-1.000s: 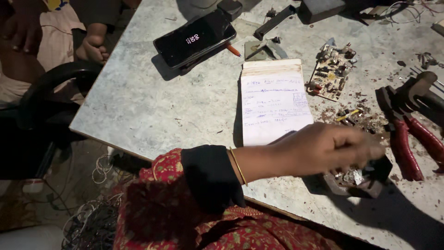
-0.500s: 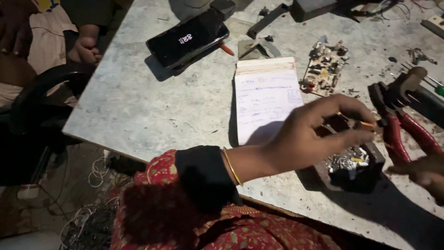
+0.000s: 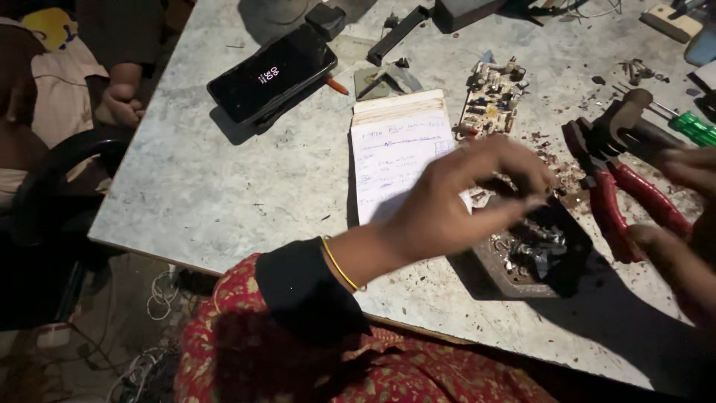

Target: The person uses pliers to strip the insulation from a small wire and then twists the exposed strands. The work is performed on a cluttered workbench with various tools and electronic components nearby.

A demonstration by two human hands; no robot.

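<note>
- Your left hand (image 3: 455,209) reaches across from the red patterned sleeve with its dark cuff and thin gold bangle (image 3: 339,265). Its fingers are bent loosely with the tips drawn together over the far edge of the small dark shallow tray of metal scraps (image 3: 537,250). It is blurred, so you cannot tell whether anything small is pinched between them.
- That tray sits on the pale marbled tabletop (image 3: 224,186) directly under and just right of your left hand. It holds a loose heap of grey metal bits, so by the look of it the sorting of salvaged parts is under way and not finished.
- Your right hand (image 3: 682,224) comes in at the right edge, just beside the tray. It lies over the red-handled pliers (image 3: 626,194) and seems to touch their grips; whether it is closed on them you cannot tell.
- Just beyond your left hand lies the white lined notepad with handwriting (image 3: 395,153), touching nothing you hold.
- Past the notepad sits the stripped tan circuit board (image 3: 492,97) with parts on it, and brown crumbs are scattered between it and the tray: work left, in all likelihood.
- Farther off, well apart, lie a black phone with a lit screen (image 3: 272,75) and a green-handled screwdriver (image 3: 690,127).
</note>
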